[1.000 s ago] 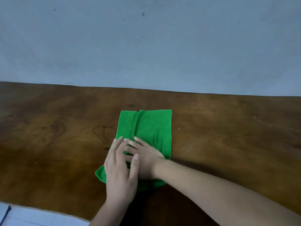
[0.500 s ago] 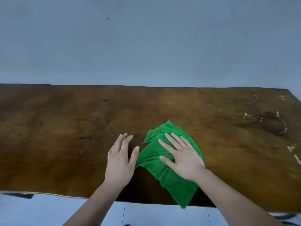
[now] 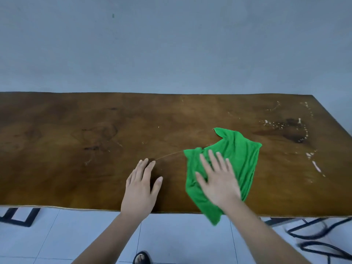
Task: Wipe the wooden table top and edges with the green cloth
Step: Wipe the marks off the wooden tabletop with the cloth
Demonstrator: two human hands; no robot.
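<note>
Pressing rumpled green cloth (image 3: 242,155), right hand (image 3: 219,180) flat (corner overhanging table (image 3: 76,149)), left hand (image 3: 140,187) flat.

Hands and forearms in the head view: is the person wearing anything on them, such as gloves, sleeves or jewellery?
Nothing shows. The left hand and right hand are bare, without gloves, rings or a watch. The left forearm and right forearm are uncovered down to the frame's lower edge, so no sleeve appears. The right hand is slightly motion-blurred.

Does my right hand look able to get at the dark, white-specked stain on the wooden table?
Probably yes: the right hand presses the crumpled green cloth left of the dark stain, with only bare wooden table top between.
</note>
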